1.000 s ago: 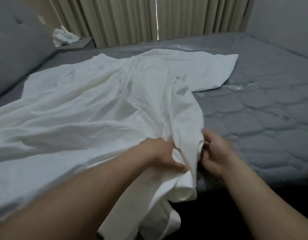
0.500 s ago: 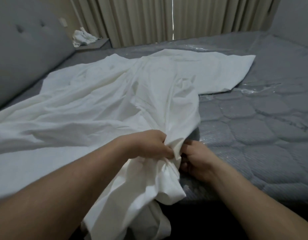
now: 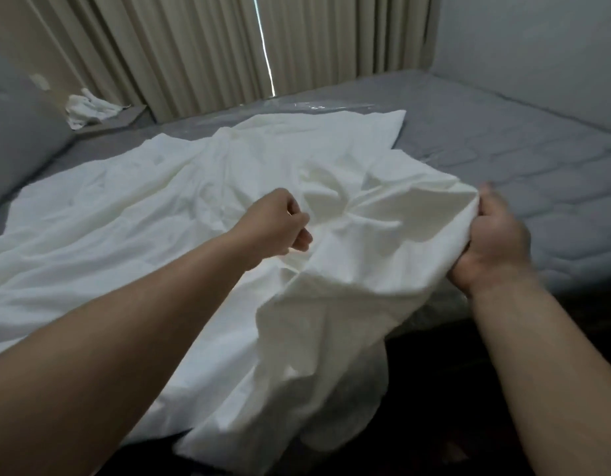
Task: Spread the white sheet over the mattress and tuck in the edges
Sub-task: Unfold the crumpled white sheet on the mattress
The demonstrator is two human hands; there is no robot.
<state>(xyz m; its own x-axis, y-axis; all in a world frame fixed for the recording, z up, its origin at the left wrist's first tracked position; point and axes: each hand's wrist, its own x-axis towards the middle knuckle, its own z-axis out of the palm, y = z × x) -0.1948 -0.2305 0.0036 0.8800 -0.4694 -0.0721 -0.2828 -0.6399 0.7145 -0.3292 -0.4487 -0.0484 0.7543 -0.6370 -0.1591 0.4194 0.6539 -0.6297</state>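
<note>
The white sheet [image 3: 160, 207] lies rumpled across the left part of the grey mattress [image 3: 524, 159], its near edge spilling over the bedside, so you are in the spreading step with no tucking begun. Your left hand [image 3: 280, 223] is curled into a bunched fold; your right hand [image 3: 493, 238] grips the lifted edge (the right side of the mattress is bare). Next, I judge, you carry that edge rightward and pull it flat toward the wall [image 3: 537, 46].
</note>
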